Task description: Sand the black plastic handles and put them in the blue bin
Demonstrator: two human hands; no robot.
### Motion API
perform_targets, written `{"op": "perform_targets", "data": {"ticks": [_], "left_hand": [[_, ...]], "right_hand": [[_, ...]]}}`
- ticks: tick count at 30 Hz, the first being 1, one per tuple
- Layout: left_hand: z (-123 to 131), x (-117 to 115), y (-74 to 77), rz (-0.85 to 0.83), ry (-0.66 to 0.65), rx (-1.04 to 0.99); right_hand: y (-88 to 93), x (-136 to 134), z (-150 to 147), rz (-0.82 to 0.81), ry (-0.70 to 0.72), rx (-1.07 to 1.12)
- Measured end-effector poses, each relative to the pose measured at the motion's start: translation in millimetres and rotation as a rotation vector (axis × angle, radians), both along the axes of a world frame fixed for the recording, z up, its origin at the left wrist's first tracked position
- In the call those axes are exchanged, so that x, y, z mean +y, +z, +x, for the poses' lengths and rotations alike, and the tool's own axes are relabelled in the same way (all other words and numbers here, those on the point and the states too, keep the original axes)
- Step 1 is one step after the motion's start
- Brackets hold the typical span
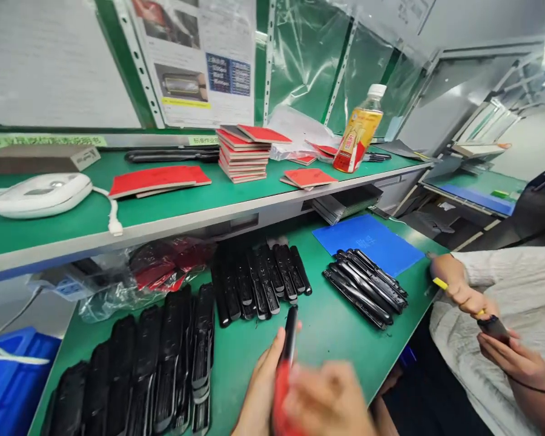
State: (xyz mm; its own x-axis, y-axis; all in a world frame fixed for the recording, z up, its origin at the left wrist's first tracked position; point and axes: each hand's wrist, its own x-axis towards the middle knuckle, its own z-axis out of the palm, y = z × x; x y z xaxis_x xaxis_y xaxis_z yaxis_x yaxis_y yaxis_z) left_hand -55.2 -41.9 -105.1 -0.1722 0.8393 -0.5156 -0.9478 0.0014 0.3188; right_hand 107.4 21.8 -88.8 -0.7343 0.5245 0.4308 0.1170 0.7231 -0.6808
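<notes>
Black plastic part (290, 333) stands upright in our left hand (258, 387), gripped narrowly along with a red piece (281, 393), above the green bench mat (327, 327); our blurred right hand (329, 402) beside it, grip unclear.

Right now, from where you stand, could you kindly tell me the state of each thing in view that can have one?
Left hand: gripping a black plastic bar, upright.
Right hand: blurred, beside the bar.
Red piece: at the bar's lower end, blurred.
Drink bottle: upright, capped.
Red-faced boards: stacked on the upper shelf.
Blue mat: lying flat.
Black bars: piled loosely beside the mat.
Co-worker's hand: holding a dark piece.
</notes>
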Motion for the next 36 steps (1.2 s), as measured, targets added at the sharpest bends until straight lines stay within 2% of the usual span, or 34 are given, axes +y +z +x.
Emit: {"op": "perform_targets", "data": {"ticks": [2,4,6,7,9,11,15,17,19,21,24,26,27,28,29,30,32,34,36], "left_hand": [[-1,3,-4.9,-0.018,0.059,0.041],[1,-1,-6.9,-0.043,0.016,0.137],[5,-9,-6.6,-0.072,-0.156,0.221],[6,-13,-6.2,-0.072,-0.238,0.233],[7,-18,-5.8,-0.029,-0.307,0.183],[5,-16,-6.7,0.026,-0.25,0.054],[1,1,-12.1,0.046,-0.057,-0.187],[2,10,-14.0,-0.008,-0.005,-0.19],[3,15,-14.1,-0.063,0.012,-0.147],[4,19,-12.7,-0.073,0.006,-0.104],[11,21,-9.6,-0.125,-0.053,-0.003],[19,19,-7.8,-0.147,-0.133,0.147],[24,16,-6.9,-0.136,-0.188,0.237],[29,12,-6.1,-0.105,-0.248,0.328],[32,8,-5.1,-0.075,-0.321,0.405],[35,4,-4.1,-0.063,-0.393,0.461],[35,-1,-1.3,-0.076,-0.448,0.505],[31,-1,2.3,-0.135,-0.385,0.418],[26,4,6.8,-0.17,-0.277,0.233]], "right_hand": [[-13.0,2,-10,0.023,0.032,0.016],[-17.8,20,-19,0.018,0.003,0.059],[-15.1,46,-22,0.028,-0.109,0.068],[-12.8,57,-19,0.049,-0.236,0.033],[-10.0,71,-9,0.02,-0.41,-0.022],[-11.8,66,3,-0.082,-0.44,-0.017],[-21.1,29,18,-0.402,-0.347,0.056],[-24.3,13,23,-0.504,-0.316,0.093],[-29.2,0,26,-0.532,-0.304,0.143],[-39.8,-14,28,-0.432,-0.273,0.209],[-61.9,-30,24,-0.118,-0.109,0.263],[-69.2,-26,21,0.038,0.001,0.258],[-68.1,-17,20,0.083,-0.014,0.243],[-64.1,-5,21,0.139,-0.048,0.224],[-57.7,10,23,0.179,-0.166,0.185],[-50.2,24,27,0.16,-0.377,0.151],[-36.7,46,37,0.061,-0.61,0.106],[-29.8,50,47,-0.039,-0.648,0.11],[-29.9,39,54,-0.157,-0.57,0.136]]}}
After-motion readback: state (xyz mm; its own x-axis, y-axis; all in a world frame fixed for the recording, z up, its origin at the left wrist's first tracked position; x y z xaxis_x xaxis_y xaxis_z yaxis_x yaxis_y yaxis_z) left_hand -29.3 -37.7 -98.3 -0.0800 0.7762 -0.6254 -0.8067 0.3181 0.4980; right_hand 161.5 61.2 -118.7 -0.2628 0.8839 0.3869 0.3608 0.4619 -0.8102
